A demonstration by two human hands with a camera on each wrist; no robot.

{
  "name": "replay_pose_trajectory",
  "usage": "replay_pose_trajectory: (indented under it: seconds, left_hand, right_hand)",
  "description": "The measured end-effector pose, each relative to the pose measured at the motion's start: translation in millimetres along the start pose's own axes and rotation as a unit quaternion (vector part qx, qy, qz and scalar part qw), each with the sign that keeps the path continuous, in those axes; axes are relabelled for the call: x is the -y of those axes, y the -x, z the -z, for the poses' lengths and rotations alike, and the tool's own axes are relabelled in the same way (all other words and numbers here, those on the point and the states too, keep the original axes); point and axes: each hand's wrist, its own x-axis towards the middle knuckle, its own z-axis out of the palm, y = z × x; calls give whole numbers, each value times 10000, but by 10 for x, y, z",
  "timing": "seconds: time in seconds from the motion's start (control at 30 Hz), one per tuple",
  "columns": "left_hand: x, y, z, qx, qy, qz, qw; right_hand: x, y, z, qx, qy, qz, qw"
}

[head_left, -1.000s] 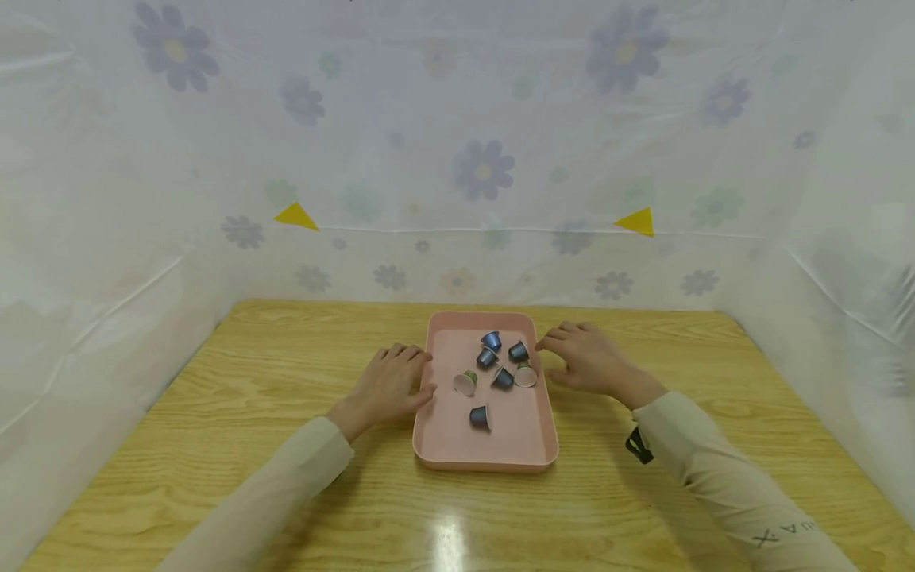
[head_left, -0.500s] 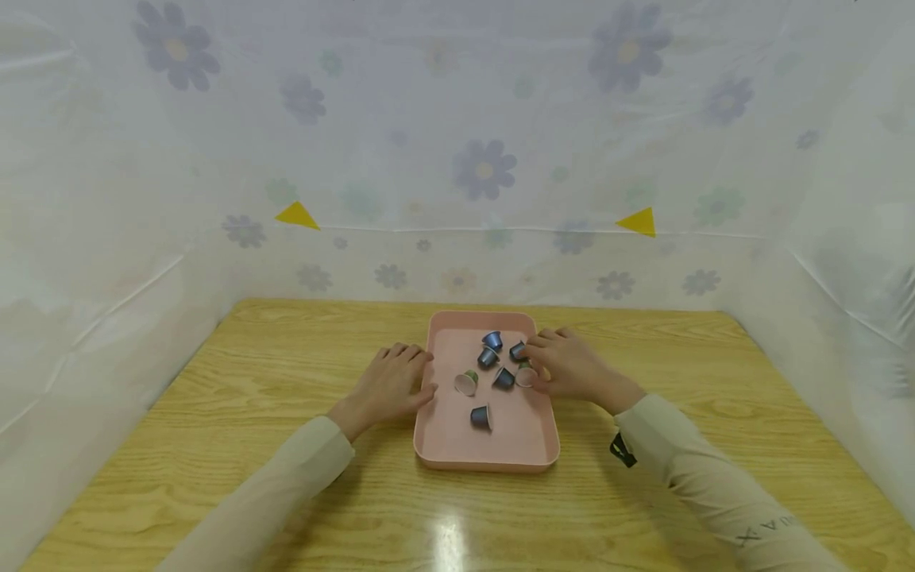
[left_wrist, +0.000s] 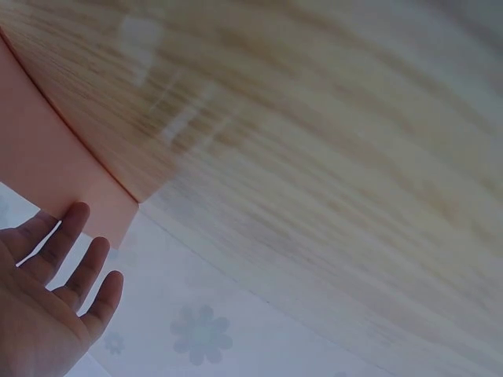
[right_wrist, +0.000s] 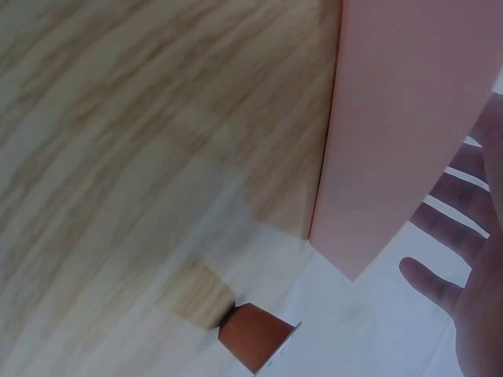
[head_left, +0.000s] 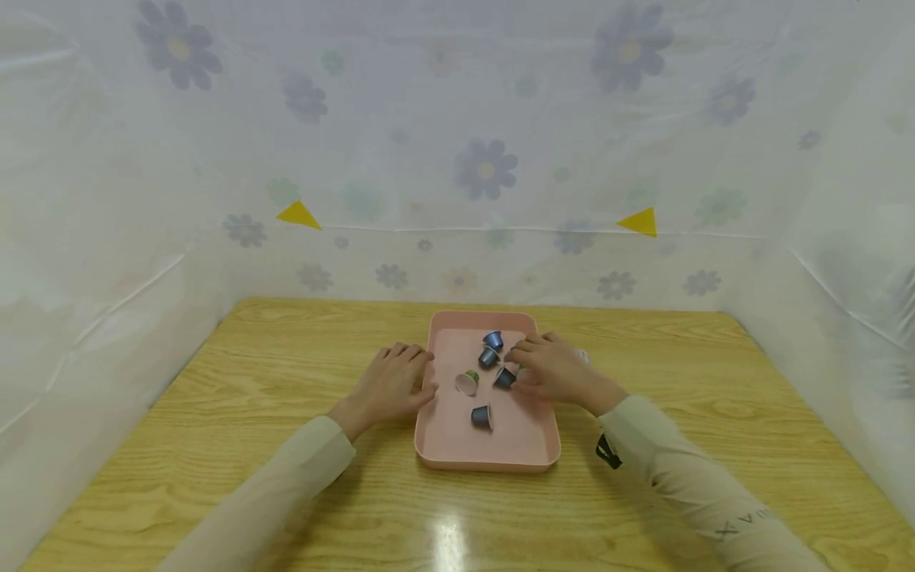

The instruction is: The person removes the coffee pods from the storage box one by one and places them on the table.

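A pink tray (head_left: 486,453) holds several small coffee capsules. My left hand (head_left: 389,385) touches its left rim with relaxed fingers; in the left wrist view the fingertips (left_wrist: 77,214) lie right at the tray wall. Over the right side of the tray reaches my right hand (head_left: 554,369), fingers stretched in and covering most of two capsules. Close to its fingertips lies a dark capsule (head_left: 504,378). Further left are a blue capsule (head_left: 493,340), a dark blue one (head_left: 488,358) and a green one with its pale lid (head_left: 467,384) showing. Another dark capsule (head_left: 481,417) lies nearer me.
Outside the tray, on the wooden table (head_left: 322,492), an orange-brown capsule (right_wrist: 255,336) lies to the right, partly behind my right hand in the head view. A flowered white curtain (head_left: 429,159) with two yellow triangles closes off the back and sides.
My right hand has moved left from the tray's right rim to over the capsules inside. The capsule outside the tray has come into sight behind it. My left hand has stayed put.
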Motion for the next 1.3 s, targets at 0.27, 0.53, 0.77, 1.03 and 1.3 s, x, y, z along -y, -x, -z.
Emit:
replay_pose_trajectory:
  seconds: [0.27,0.53,0.77,1.03,1.3]
  left_hand:
    - [-12,8,16,-47,5,-15,10000]
    - [-5,7,7,-42,-37,-8,10000]
    - [1,5,-4,-78,-28,-27,10000]
    - [9,4,-14,-93,-34,-46,9999]
    - [0,6,-4,-110,-3,-53,9999]
  right_hand:
    - [62,-67,-40,233,-16,-205,9995]
    - [81,-94,-64,566,-57,-407,9976]
    - [81,-103,-94,619,-56,-366,9974]
    - [99,-107,-128,526,-169,-260,9981]
    - [117,-120,-130,510,-82,-220,9984]
